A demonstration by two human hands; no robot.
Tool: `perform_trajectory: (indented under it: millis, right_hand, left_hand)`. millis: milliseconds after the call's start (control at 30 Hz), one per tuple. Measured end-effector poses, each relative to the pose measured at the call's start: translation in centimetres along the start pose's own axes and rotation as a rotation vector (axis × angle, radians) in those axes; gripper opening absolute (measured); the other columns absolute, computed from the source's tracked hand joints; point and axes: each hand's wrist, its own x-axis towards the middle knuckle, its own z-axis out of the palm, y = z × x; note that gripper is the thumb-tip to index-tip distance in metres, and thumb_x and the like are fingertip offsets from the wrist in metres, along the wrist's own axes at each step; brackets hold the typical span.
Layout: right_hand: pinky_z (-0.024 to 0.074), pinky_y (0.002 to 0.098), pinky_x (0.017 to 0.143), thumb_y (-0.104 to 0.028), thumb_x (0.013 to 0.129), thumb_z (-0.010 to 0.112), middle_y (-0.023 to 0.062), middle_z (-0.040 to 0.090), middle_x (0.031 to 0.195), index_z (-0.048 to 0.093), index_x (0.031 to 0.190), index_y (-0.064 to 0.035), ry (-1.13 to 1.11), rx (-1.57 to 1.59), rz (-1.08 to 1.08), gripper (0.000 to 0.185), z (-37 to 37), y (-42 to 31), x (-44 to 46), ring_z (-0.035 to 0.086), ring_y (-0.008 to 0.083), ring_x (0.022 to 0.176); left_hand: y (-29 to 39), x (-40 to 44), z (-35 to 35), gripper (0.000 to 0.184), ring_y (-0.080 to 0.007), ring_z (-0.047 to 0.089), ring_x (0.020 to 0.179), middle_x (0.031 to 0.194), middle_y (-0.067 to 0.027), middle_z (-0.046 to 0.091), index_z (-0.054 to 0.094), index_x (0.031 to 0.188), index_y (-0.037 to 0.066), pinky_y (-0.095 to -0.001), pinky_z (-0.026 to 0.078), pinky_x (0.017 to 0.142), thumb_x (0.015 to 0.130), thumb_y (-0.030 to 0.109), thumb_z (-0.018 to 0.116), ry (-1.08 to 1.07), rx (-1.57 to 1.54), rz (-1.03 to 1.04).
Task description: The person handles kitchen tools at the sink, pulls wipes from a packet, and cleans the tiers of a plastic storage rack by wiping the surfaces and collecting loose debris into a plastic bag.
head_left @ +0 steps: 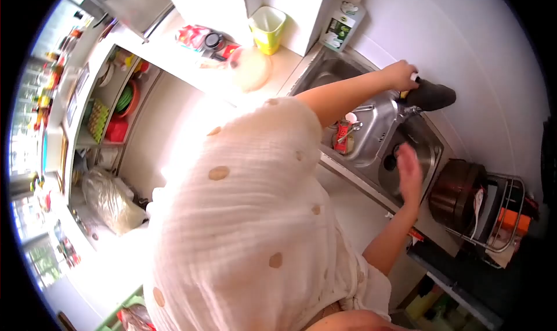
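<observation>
My left hand [401,75] is at the back edge of the sink, its fingers closed on the near end of a dark bottle-like object [432,95], where a bit of white shows. The object lies close to the wall, beside the faucet [409,111]. Over the smaller round basin [430,152] is my right hand [409,171], blurred, fingers stretched out, with nothing seen in it. A red packet [343,139] and a metal utensil [350,132] rest in the middle basin, near a small white item [351,117].
A white-and-green bottle [342,26] stands behind the sink. A yellow-green bin [268,30] and a round pale lid [249,68] are on the counter. Beyond the small basin are a brown pot [455,191] and a wire rack [509,215]. Shelves [110,107] hold dishes at the left.
</observation>
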Motion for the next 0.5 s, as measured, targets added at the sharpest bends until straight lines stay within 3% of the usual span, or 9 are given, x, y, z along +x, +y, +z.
perform_trajectory:
  millis: [167,233,300,433,500]
  right_hand:
    - [0.0409,0.0269,0.081,-0.011,0.082,0.051,0.0125,0.053,0.109,0.043,0.118,-0.0026,-0.283,-0.114,0.211,0.038,1.6,5.8,-6.9,0.052,0.0177,0.095]
    - [0.0416,0.0280,0.079,-0.013,0.081,0.053,0.0123,0.054,0.107,0.043,0.118,-0.0033,-0.310,-0.199,0.256,0.040,1.5,9.4,-8.8,0.053,0.0186,0.093]
    - [0.0422,0.0282,0.078,-0.015,0.080,0.054,0.0117,0.056,0.103,0.044,0.117,-0.0034,-0.330,-0.277,0.294,0.041,1.7,13.0,-10.3,0.054,0.0186,0.090]
    - [0.0432,0.0280,0.075,-0.017,0.079,0.056,0.0115,0.058,0.095,0.045,0.115,-0.0018,-0.394,-0.390,0.342,0.041,3.1,16.2,-12.3,0.055,0.0178,0.083]
    - [0.0434,0.0281,0.074,-0.017,0.078,0.056,0.0124,0.059,0.093,0.045,0.115,-0.0010,-0.416,-0.403,0.316,0.041,4.2,15.9,-12.6,0.056,0.0180,0.083]
  left_hand:
    - [-0.9,-11.5,-1.6,0.037,-0.0250,0.057,0.082,0.091,-0.0140,0.059,0.055,0.100,0.002,-0.0323,0.045,0.073,0.074,0.028,0.060,-0.256,0.025,-0.094]
    - [-2.2,-16.7,-1.5,0.033,-0.0228,0.057,0.084,0.093,-0.0135,0.059,0.055,0.101,0.002,-0.0313,0.044,0.074,0.076,0.025,0.059,-0.277,-0.064,-0.091]
    - [-1.6,-20.9,-3.5,0.031,-0.0214,0.057,0.085,0.094,-0.0128,0.059,0.055,0.101,0.003,-0.0303,0.044,0.076,0.078,0.024,0.057,-0.427,-0.024,-0.157]
    - [-6.8,-28.7,-5.0,0.029,-0.0180,0.057,0.086,0.090,-0.0104,0.061,0.055,0.101,0.002,-0.0284,0.043,0.076,0.080,0.022,0.055,-0.224,-0.106,-0.351]
    - [-6.8,-31.2,-8.1,0.029,-0.0167,0.058,0.083,0.090,-0.0099,0.061,0.055,0.101,0.001,-0.0276,0.045,0.074,0.081,0.021,0.055,-0.169,0.054,-0.443]
